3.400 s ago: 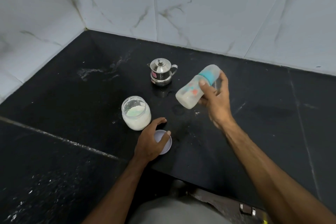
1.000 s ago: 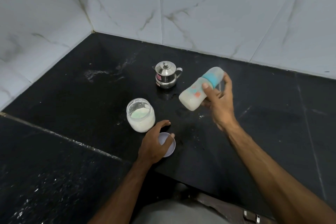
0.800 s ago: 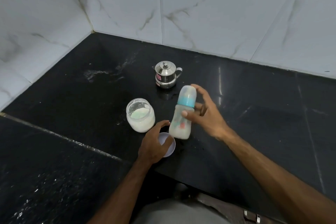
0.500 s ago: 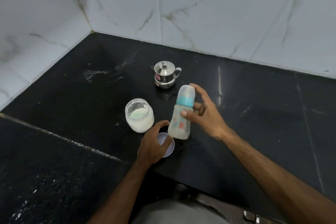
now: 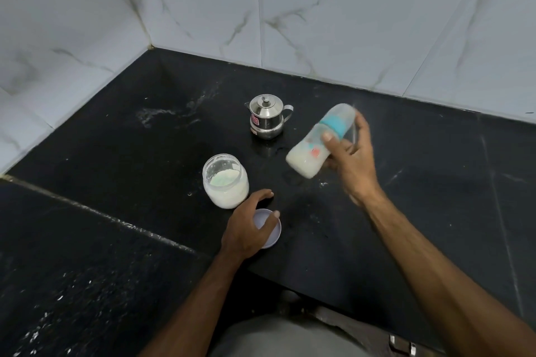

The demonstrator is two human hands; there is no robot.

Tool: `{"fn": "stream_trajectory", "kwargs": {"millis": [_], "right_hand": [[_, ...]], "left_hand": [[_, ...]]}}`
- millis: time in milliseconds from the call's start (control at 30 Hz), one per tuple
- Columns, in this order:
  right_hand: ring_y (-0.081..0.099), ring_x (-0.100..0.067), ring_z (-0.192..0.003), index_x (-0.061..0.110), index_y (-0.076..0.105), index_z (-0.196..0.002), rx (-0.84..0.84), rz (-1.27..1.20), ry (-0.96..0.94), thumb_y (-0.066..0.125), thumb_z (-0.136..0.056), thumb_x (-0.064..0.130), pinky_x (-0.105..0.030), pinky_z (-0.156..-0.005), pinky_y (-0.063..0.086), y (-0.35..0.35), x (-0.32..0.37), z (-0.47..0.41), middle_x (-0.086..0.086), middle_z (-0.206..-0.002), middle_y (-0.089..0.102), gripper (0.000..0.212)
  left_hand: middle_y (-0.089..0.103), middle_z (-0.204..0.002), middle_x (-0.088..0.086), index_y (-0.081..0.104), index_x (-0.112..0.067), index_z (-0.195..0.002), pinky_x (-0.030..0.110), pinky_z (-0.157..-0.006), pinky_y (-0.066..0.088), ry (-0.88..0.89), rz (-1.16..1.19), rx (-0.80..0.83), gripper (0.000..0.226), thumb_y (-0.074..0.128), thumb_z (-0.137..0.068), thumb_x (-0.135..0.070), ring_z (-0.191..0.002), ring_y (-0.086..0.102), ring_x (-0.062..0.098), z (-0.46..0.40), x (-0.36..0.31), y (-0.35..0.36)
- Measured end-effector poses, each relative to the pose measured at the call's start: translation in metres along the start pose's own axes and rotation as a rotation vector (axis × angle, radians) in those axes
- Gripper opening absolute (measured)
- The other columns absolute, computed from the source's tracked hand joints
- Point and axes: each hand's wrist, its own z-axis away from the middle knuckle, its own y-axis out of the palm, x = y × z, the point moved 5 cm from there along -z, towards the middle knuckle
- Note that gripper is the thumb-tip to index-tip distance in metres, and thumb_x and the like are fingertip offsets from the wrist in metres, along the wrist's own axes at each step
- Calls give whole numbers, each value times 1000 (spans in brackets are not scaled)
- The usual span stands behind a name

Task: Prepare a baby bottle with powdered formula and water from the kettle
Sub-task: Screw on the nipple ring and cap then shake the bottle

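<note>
My right hand (image 5: 352, 162) grips the baby bottle (image 5: 317, 145) above the black counter. The bottle is tilted, its clear cap and blue collar pointing up and right, and whitish liquid fills its lower end. It is motion-blurred. A small steel kettle (image 5: 266, 120) with its lid on stands behind it to the left. An open glass jar of white formula powder (image 5: 226, 181) stands at the centre left. My left hand (image 5: 246, 229) rests on the jar's pale lid (image 5: 272, 233), which lies flat on the counter, fingers curled over its edge.
The black stone counter (image 5: 420, 211) runs into a corner of white marble-look wall tiles (image 5: 333, 17). White powder specks and a wet smear (image 5: 162, 116) mark the counter left of the kettle. A lower dark ledge (image 5: 72, 269) lies at the front left.
Half a second ago the bottle stood nearly upright beside the lid; my right hand has swung it up and to the right into a tilt, as it was a second ago. My left hand stayed put.
</note>
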Motion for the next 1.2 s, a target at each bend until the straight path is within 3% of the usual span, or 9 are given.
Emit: {"fn": "stream_trajectory", "kwargs": {"millis": [67, 200, 400, 567, 733, 900, 1067, 1133, 1200], "right_hand": [[73, -28, -94, 31, 28, -142, -2, -5, 0, 74, -79, 26, -41, -66, 60, 0, -2, 2, -5, -102, 75, 78], [72, -27, -97, 35, 30, -142, 340, 230, 153, 78, -76, 19, -39, -74, 60, 18, -28, 28, -10, -110, 72, 83], [72, -28, -94, 32, 30, -140, -22, -38, 9, 72, -79, 28, -42, -67, 61, 2, -4, 10, -2, -102, 75, 74], [73, -25, -95, 30, 29, -143, 356, 219, 145, 77, -74, 19, -31, -71, 58, 20, -24, 31, -9, -107, 73, 84], [73, -27, -93, 30, 28, -142, -21, -16, 27, 71, -80, 23, -39, -67, 60, 1, -2, 8, -9, -103, 73, 76], [72, -26, -97, 32, 30, -142, 358, 204, 157, 77, -74, 19, -32, -71, 59, 20, -23, 30, -10, -109, 73, 84], [72, -30, -95, 31, 29, -142, -19, -15, 38, 73, -77, 27, -45, -69, 60, -1, -4, 2, -5, -102, 74, 78], [72, -29, -95, 38, 32, -137, 35, 36, 47, 75, -75, 29, -48, -71, 61, 1, -9, 4, -5, -104, 74, 76], [72, -27, -97, 42, 33, -137, 261, 176, 133, 80, -73, 29, -44, -72, 60, 13, -22, 18, -8, -108, 73, 80]], "left_hand": [[61, -123, -23, 57, -26, -127, 23, -99, 46, -3, 2, -2, 47, 62, -85, -48, -117, 55, -3, 0, 0, 0], [61, -126, -18, 55, -26, -129, 29, -99, 48, -15, 21, 26, 49, 66, -85, -43, -118, 56, 1, -1, 4, 1], [60, -123, -26, 56, -31, -127, 20, -99, 45, -8, -4, -3, 46, 62, -86, -48, -118, 55, -4, 1, 2, 0], [61, -126, -19, 55, -26, -129, 29, -99, 48, -8, 15, 29, 50, 65, -85, -47, -118, 57, 1, -1, 3, 2], [60, -123, -26, 56, -30, -126, 25, -100, 46, -12, 5, -4, 45, 62, -85, -47, -119, 55, -3, 1, 2, 0], [60, -126, -20, 54, -29, -128, 27, -100, 47, -6, -1, 25, 48, 65, -84, -43, -118, 55, -1, -1, 2, 1], [61, -123, -22, 57, -28, -127, 25, -100, 46, -4, 10, -6, 46, 62, -85, -47, -118, 56, -1, 1, 0, 0], [61, -123, -22, 56, -28, -127, 26, -100, 46, -4, 7, -8, 47, 62, -85, -47, -117, 56, -2, 0, 1, -1], [61, -124, -20, 55, -29, -127, 27, -99, 47, -11, 6, 12, 47, 65, -85, -46, -117, 56, -1, -1, 2, 0]]}}
